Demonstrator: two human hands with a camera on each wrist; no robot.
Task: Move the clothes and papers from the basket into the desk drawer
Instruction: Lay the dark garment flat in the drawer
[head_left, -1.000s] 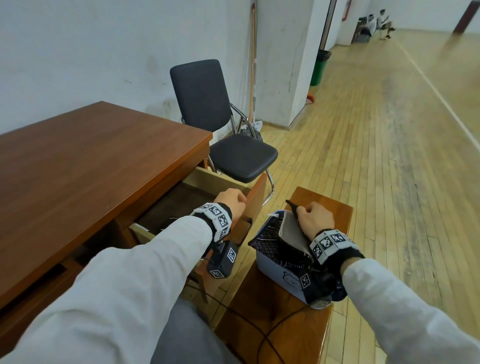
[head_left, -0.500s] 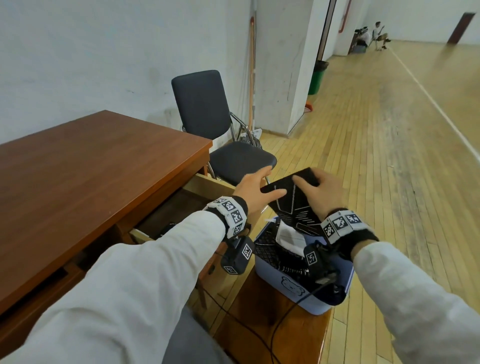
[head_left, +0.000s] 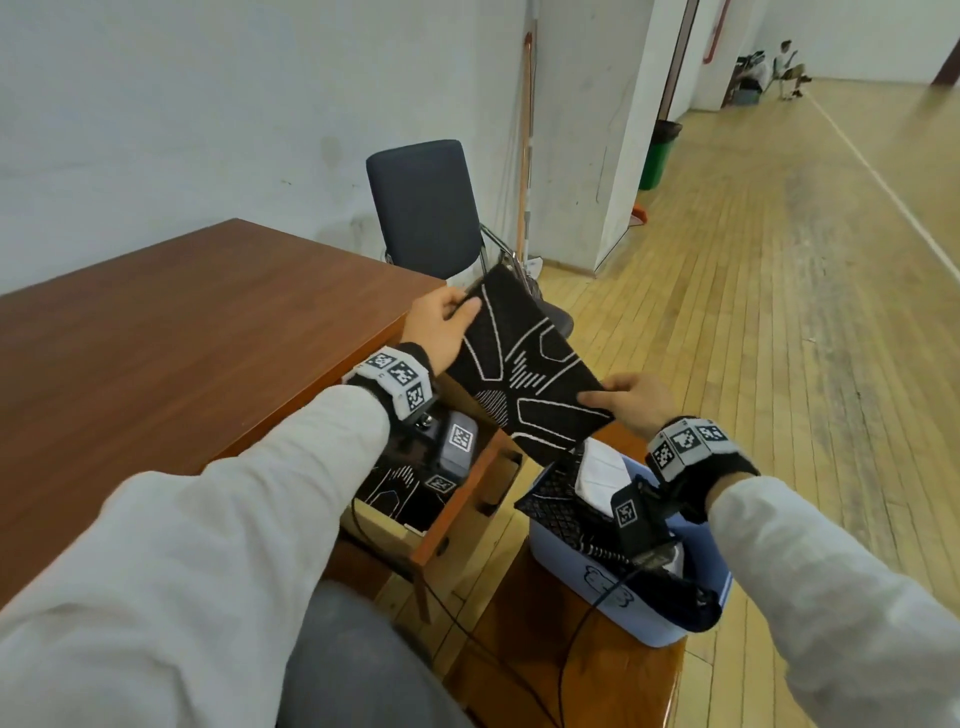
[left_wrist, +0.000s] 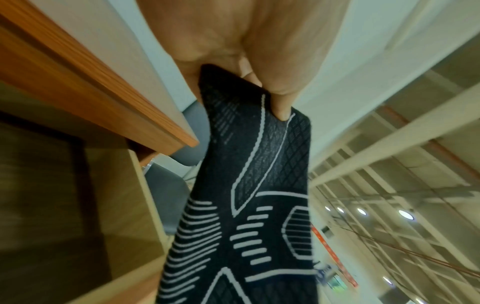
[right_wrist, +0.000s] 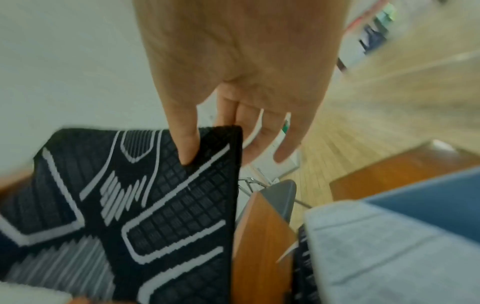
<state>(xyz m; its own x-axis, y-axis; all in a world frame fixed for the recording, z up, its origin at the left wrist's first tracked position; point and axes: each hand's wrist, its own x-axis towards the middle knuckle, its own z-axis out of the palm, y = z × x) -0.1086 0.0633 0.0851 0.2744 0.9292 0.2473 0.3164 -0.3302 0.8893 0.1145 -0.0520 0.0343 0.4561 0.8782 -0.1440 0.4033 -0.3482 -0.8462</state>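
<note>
On your far left the brown desk (head_left: 171, 338) fills that side, and its near edge runs along your left forearm. Under its right corner the drawer (head_left: 452, 514) stands pulled out toward you; inside it lies a dark cloth with white lines (head_left: 400, 488), partly hidden by the camera on your left wrist. Behind the desk corner a dark chair (head_left: 423, 208) stands against the white wall, and its seat is just behind the cloth that you hold. Your left hand (head_left: 441, 327) pinches the far corner of the black patterned cloth (head_left: 524, 369), with the thumb on top and the fingers under the edge. The cloth is stretched in the air between both hands, above the open drawer and the gap to the basket, and it touches neither of them. Your right hand (head_left: 631, 402) pinches the near right corner of the same cloth, thumb on the upper face. Below this hand the light blue basket (head_left: 597, 577) stands on a small wooden bench (head_left: 587, 670). It holds folded white papers (head_left: 602, 473) standing up, a black mesh cloth (head_left: 558, 512) over its left rim and a dark garment (head_left: 696, 605) hanging over its right rim. Between the drawer front and the basket there is only a narrow strip of floor. On your right the wooden floor (head_left: 779, 312) is open, far to the back of the hall.
</note>
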